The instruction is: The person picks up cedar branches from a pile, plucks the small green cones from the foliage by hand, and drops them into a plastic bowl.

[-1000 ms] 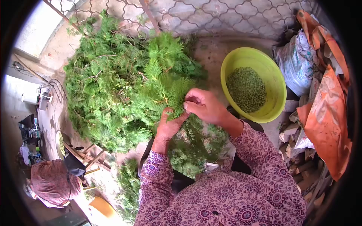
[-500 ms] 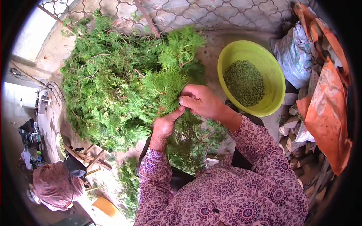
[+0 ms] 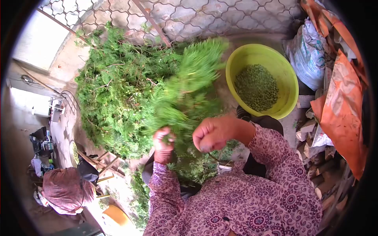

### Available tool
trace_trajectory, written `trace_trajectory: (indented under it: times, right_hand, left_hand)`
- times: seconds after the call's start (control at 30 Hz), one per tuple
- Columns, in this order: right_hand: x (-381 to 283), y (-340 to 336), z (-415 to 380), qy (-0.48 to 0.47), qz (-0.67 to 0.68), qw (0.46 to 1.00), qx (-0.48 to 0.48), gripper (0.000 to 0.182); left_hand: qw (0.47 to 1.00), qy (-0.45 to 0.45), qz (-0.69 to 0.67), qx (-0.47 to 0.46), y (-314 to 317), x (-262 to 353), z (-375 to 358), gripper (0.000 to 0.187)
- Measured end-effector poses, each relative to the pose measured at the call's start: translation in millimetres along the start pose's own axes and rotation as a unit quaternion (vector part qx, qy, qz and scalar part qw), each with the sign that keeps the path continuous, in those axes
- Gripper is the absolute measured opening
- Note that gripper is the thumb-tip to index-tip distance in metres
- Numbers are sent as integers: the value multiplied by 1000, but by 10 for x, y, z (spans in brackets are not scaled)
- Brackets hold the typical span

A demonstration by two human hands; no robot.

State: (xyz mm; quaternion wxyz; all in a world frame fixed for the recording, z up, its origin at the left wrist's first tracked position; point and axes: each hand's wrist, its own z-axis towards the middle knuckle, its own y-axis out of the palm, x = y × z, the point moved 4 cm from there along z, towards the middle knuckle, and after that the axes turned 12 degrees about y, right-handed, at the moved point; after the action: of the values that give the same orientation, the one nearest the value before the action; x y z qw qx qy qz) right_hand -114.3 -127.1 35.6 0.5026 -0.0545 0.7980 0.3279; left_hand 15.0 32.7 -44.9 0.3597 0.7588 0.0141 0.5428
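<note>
My left hand (image 3: 163,142) is closed around the lower end of a leafy green conifer branch (image 3: 197,72), which is blurred by motion and fans up and to the right. A little to the right, my right hand (image 3: 215,135) is curled closed and apart from the branch; whatever its fingers may hold is hidden. Beyond both hands lies a large heap of cut conifer branches (image 3: 118,92). Up and to the right stands a yellow-green basin (image 3: 286,103), with many small round green pieces (image 3: 256,88), like seed cones, in its bottom.
A wavy metal grille (image 3: 220,17) runs along the back. At the right are a stuffed white sack (image 3: 309,55), an orange sheet (image 3: 340,122) and stacked firewood (image 3: 325,167). More sprigs (image 3: 197,165) lie near my lap. A cloth-covered item (image 3: 67,188) stands lower left.
My hands were together at the branch; now they are apart, both lower. My right hand has come away from it and curled, while the branch swings in my left hand.
</note>
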Motion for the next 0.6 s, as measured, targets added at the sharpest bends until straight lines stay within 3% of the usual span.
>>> trace_trajectory:
  times: [0.03,0.1,0.2,0.23,0.27,0.33,0.37,0.43,0.47,0.53,0.6]
  right_hand:
    - [18,44,-62,-2,-16,1000,-17,15]
    - [-77,-137,-252,-65,-92,984,142,15]
    - [-110,-665,-653,-153,-129,914,352,16]
    - [-124,-821,-844,-175,-168,870,430,19]
    - [-67,-1050,-1011,-183,-255,792,524,24]
    - [43,-1318,-1308,-156,-395,549,720,33]
    - [131,-1404,-1371,-160,-392,547,722,33]
    - [228,-1473,-1474,-100,-487,435,751,33]
    - [113,-1341,-1516,-104,-486,433,752,33]
    - [81,-1087,-1286,-7,-403,746,530,44]
    - [210,-785,-990,-112,-453,774,428,51]
  left_hand:
    - [997,60,9,-42,-60,137,82,12]
    - [981,189,43,-10,-138,516,40,13]
    - [956,289,-12,50,-156,964,-68,18]
    - [944,328,12,41,-275,1094,-56,15]
    - [942,332,-23,30,-313,1176,-48,15]
    - [943,325,-67,20,42,1362,-118,15]
    - [949,302,-85,6,52,1434,-84,16]
    - [949,293,-110,32,116,1473,-98,14]
    - [950,287,-125,17,195,1499,-91,14]
    - [952,272,-142,-10,477,1531,-179,15]
    - [954,228,-190,-41,582,1549,-176,17]
